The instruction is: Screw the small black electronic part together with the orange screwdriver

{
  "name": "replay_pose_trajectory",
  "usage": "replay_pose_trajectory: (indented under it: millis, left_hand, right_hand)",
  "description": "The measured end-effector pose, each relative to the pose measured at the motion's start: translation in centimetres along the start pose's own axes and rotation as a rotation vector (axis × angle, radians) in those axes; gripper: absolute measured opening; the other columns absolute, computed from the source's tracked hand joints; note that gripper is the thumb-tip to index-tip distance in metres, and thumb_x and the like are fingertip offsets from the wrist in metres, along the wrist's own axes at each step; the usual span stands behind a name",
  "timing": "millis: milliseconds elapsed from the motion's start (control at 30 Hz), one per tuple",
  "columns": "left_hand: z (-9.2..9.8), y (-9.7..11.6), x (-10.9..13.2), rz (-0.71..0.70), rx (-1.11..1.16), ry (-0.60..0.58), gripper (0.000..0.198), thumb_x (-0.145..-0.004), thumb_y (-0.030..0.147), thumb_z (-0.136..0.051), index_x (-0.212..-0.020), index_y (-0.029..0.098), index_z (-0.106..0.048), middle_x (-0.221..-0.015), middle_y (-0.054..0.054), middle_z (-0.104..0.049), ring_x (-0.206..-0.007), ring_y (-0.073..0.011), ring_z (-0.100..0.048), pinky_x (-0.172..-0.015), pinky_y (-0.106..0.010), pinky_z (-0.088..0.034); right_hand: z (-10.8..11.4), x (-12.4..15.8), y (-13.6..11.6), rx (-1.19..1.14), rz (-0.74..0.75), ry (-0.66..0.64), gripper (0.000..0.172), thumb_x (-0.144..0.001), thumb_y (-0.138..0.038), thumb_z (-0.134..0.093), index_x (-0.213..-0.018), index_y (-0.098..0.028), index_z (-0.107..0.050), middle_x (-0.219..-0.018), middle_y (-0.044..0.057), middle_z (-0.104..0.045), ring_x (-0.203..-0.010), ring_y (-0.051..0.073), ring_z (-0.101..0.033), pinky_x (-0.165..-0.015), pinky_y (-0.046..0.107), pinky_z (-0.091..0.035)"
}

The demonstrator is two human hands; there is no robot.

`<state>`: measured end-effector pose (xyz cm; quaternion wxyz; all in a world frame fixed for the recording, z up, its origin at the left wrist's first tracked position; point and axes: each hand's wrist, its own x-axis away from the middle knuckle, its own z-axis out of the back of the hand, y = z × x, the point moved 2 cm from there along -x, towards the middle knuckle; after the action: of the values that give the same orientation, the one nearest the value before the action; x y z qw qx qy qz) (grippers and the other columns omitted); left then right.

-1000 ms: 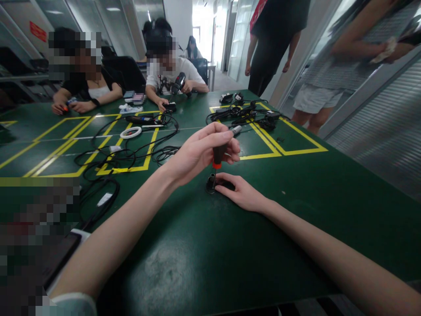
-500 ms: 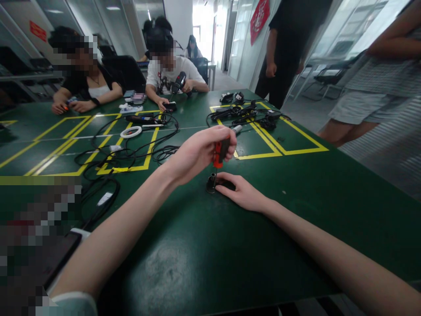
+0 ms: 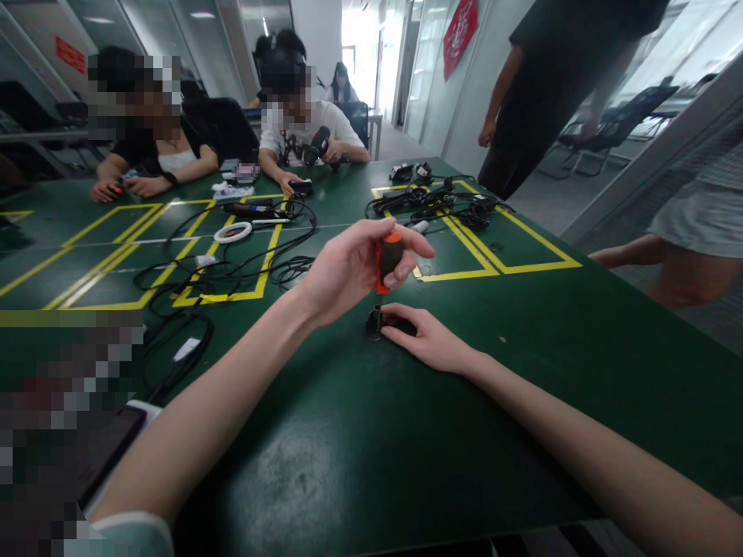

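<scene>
Green tabletop nearest. On it, between thumb and fingers of right hand, small dark round part with upright post. Directly above, in loosely curled fingers of left hand, red-and-black screwdriver pointed down at the post, tip hidden. Beyond, black cables and white ring; farther, seated person with drill.

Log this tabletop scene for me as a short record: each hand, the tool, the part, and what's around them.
Left hand: wrapped around a screwdriver
Right hand: thumb and a finger at the right side of a small dark part
Tool: orange-and-dark handle, shaft pointing down; tip contact unclear
Part: on the green table, a short post upright on it
Farther back: black cables, white ring, yellow lines
Across: co-worker holding a power drill
</scene>
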<state>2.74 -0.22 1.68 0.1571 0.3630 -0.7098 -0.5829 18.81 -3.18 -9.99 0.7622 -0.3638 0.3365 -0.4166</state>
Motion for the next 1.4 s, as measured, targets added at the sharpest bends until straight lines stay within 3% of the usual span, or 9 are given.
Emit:
replay_pose_trajectory:
  millis: [200,333,433,633,800,967,1100,1200,1400]
  left_hand:
    - [-0.25,-0.28,0.11,-0.01,0.048,-0.035,0.027,-0.083,0.036,-0.076,-0.084,0.016,-0.058,-0.081,0.0,-0.065,-0.075,-0.0115,-0.064,-0.073,-0.024,-0.052]
    - [-0.43,-0.29,0.13,-0.009,0.058,-0.033,0.034,-0.079,0.032,-0.08,-0.084,0.019,-0.049,-0.074,0.003,-0.065,-0.059,-0.0078,-0.055,-0.058,-0.021,-0.044]
    - [-0.3,-0.17,0.11,-0.004,0.03,-0.016,0.028,-0.083,0.038,-0.075,-0.088,0.018,-0.056,-0.066,0.004,-0.059,-0.054,-0.0076,-0.048,-0.051,-0.021,-0.035]
    - [0.13,-0.07,-0.08,-0.007,-0.005,0.018,0.039,-0.092,0.049,-0.055,-0.077,0.014,-0.066,-0.067,-0.002,-0.058,-0.058,-0.0119,-0.053,-0.058,-0.027,-0.045]
    - [0.02,-0.27,-0.08,-0.032,0.025,0.038,0.024,-0.086,0.039,-0.066,-0.082,0.016,-0.058,-0.075,0.001,-0.062,-0.066,-0.011,-0.061,-0.064,-0.023,-0.048]
    - [-0.24,-0.21,0.03,-0.051,0.018,0.038,0.029,-0.083,0.035,-0.073,-0.085,0.019,-0.049,-0.075,0.003,-0.064,-0.059,-0.008,-0.057,-0.057,-0.02,-0.042]
    - [-0.28,-0.05,0.02,-0.022,0.0,0.044,0.028,-0.085,0.043,-0.07,-0.093,0.018,-0.06,-0.065,0.004,-0.056,-0.052,-0.0075,-0.048,-0.052,-0.022,-0.037]
    - [-0.16,0.01,-0.04,-0.018,0.007,0.043,0.035,-0.09,0.049,-0.061,-0.086,0.014,-0.066,-0.063,0.001,-0.054,-0.054,-0.01,-0.05,-0.054,-0.025,-0.041]
    - [0.01,-0.12,-0.01,-0.029,0.03,0.024,0.024,-0.086,0.038,-0.061,-0.079,0.015,-0.062,-0.073,-0.001,-0.061,-0.065,-0.0116,-0.058,-0.065,-0.025,-0.049]
  right_hand:
    - [-0.07,0.02,-0.14,-0.008,-0.015,-0.014,0.024,-0.095,-0.027,-0.06,-0.114,-0.018,-0.07,-0.12,0.01,-0.078,-0.11,0.026,-0.073,-0.104,0.044,-0.055]
    - [-0.11,0.02,-0.16,-0.023,-0.008,-0.007,0.024,-0.095,-0.028,-0.061,-0.115,-0.019,-0.07,-0.116,0.008,-0.079,-0.108,0.026,-0.073,-0.102,0.044,-0.056]
    - [-0.09,0.02,-0.14,-0.022,-0.004,-0.014,0.024,-0.095,-0.027,-0.06,-0.117,-0.02,-0.07,-0.116,0.008,-0.079,-0.108,0.025,-0.073,-0.101,0.043,-0.056]
    - [-0.02,0.04,0.02,0.001,-0.011,-0.007,0.026,-0.095,-0.028,-0.061,-0.118,-0.02,-0.068,-0.117,0.009,-0.078,-0.108,0.025,-0.073,-0.102,0.043,-0.057]
    - [-0.04,0.05,-0.01,0.012,-0.017,-0.006,0.028,-0.095,-0.029,-0.061,-0.119,-0.019,-0.069,-0.117,0.01,-0.078,-0.108,0.026,-0.074,-0.102,0.045,-0.057]
    - [0.0,0.03,-0.11,0.01,-0.002,-0.009,0.028,-0.095,-0.028,-0.06,-0.121,-0.02,-0.069,-0.119,0.009,-0.079,-0.11,0.026,-0.074,-0.102,0.044,-0.057]
    - [0.0,0.01,-0.05,0.03,0.003,-0.002,0.027,-0.095,-0.028,-0.061,-0.12,-0.021,-0.069,-0.116,0.008,-0.079,-0.108,0.026,-0.074,-0.101,0.044,-0.057]
    - [-0.01,0.02,0.02,0.029,0.0,0.002,0.028,-0.095,-0.029,-0.062,-0.12,-0.02,-0.069,-0.117,0.009,-0.079,-0.108,0.026,-0.074,-0.101,0.044,-0.058]
    - [0.0,0.06,-0.02,0.028,-0.001,-0.001,0.027,-0.096,-0.03,-0.061,-0.119,-0.021,-0.07,-0.116,0.008,-0.079,-0.107,0.026,-0.074,-0.101,0.044,-0.057]
